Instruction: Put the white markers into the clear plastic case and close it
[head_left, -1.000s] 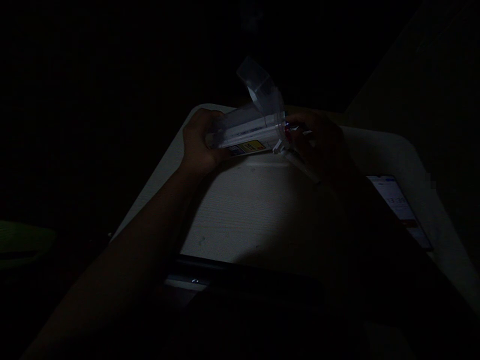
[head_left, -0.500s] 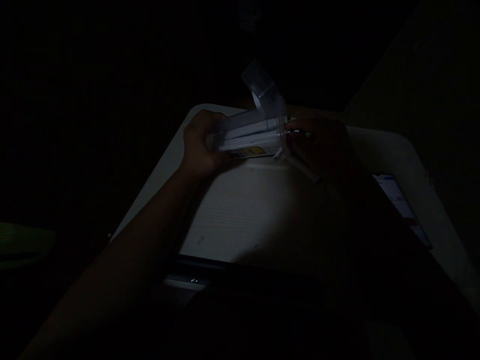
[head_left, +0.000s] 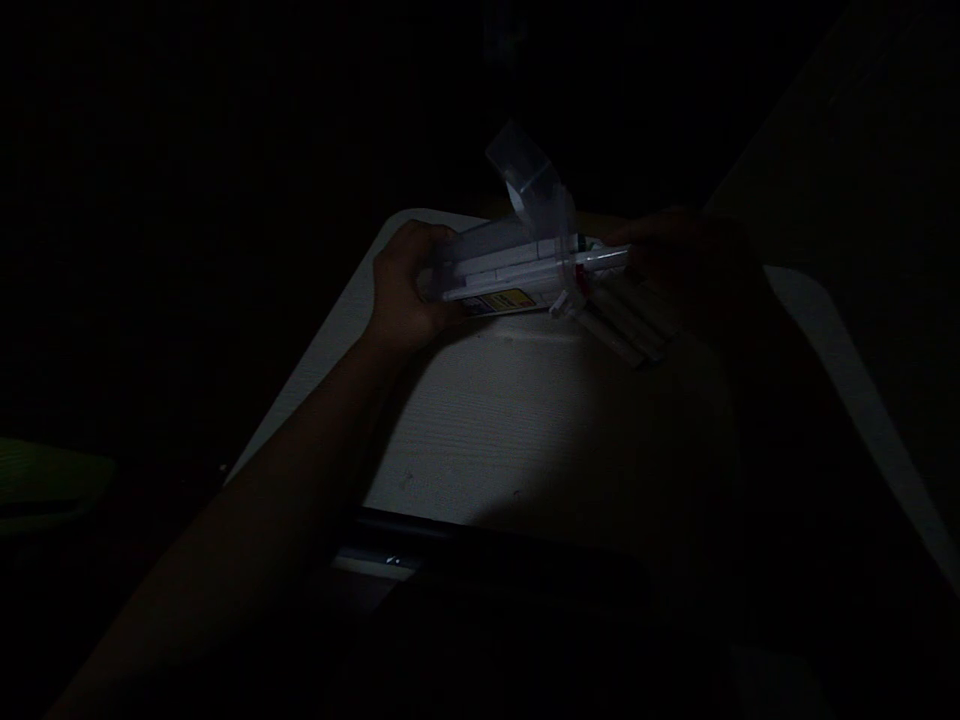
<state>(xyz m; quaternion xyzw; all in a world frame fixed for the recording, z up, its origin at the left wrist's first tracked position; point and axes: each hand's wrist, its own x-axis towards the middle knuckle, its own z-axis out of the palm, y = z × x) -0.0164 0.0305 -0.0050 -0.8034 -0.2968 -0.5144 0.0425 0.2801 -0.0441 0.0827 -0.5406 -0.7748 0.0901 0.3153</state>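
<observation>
My left hand (head_left: 405, 290) is wrapped round the closed end of a clear plastic case (head_left: 487, 237), which lies on its side above the table with a yellow label facing me. Its clear lid (head_left: 523, 170) stands raised at the right end. White marker-like sticks fill the inside. At the open mouth, my right hand (head_left: 671, 250), in deep shadow, grips the outer end of a white marker (head_left: 602, 259) that sticks out of the case. Several pale sticks (head_left: 630, 325) lie side by side just below the mouth.
The scene is very dark, with a patch of light on the pale wood-grain table (head_left: 465, 420). A dark bar (head_left: 420, 530) runs along the near side. Something green (head_left: 56, 485) shows at far left.
My right hand has moved right, away from the case mouth, drawing the white marker partly out. More pale sticks below are uncovered. My right arm now hides the phone. My left hand stays nearly still.
</observation>
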